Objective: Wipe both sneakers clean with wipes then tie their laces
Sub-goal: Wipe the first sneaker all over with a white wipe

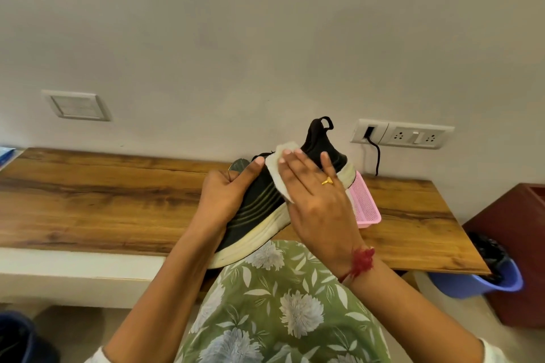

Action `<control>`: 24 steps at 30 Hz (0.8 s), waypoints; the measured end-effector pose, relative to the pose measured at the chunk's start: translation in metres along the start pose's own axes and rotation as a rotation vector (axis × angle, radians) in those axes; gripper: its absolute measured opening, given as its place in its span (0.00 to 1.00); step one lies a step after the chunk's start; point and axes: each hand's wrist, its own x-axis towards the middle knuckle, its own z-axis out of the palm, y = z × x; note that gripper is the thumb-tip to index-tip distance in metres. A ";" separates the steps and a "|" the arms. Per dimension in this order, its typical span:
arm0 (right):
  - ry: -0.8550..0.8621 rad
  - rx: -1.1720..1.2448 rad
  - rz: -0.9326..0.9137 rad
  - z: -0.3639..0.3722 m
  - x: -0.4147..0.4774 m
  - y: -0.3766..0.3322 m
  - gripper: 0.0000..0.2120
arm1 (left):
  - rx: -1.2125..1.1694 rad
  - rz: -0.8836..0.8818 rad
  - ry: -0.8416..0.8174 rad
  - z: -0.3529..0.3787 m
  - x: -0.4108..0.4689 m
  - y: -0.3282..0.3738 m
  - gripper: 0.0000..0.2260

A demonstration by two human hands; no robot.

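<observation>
A black sneaker [262, 206] with a cream sole and faint stripes is held tilted above the wooden table's front edge, heel up toward the wall. My left hand [227, 197] grips its upper from the left side, fingers curled round it. My right hand [318, 203] lies flat with straight fingers on a white wipe [277, 174], pressing it against the sneaker's side near the collar. The second sneaker is mostly hidden; only a grey bit [239, 164] shows behind my left hand.
A pink plastic basket [367, 206] sits on the wooden table [103, 194] behind my right hand. A black cable [377, 156] hangs from the wall socket. A blue bin with a black liner [489, 271] and a brown box [519, 244] stand at the right.
</observation>
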 end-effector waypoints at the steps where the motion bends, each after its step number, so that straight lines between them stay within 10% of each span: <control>1: -0.034 0.042 -0.011 -0.002 0.000 -0.004 0.22 | -0.005 -0.004 -0.005 0.000 0.001 0.000 0.23; 6: 0.024 0.561 0.117 -0.027 -0.009 -0.012 0.20 | -0.030 -0.052 -0.003 -0.009 0.003 -0.002 0.31; 10: 0.192 0.436 0.308 -0.035 0.001 0.019 0.20 | -0.037 -0.082 -0.026 -0.011 0.001 -0.002 0.38; 20: 0.034 0.341 0.106 -0.023 -0.005 0.012 0.21 | -0.018 -0.022 -0.014 -0.012 0.001 -0.007 0.24; 24: 0.051 0.832 0.270 -0.038 -0.003 0.009 0.17 | -0.018 0.049 -0.018 -0.014 0.002 -0.013 0.23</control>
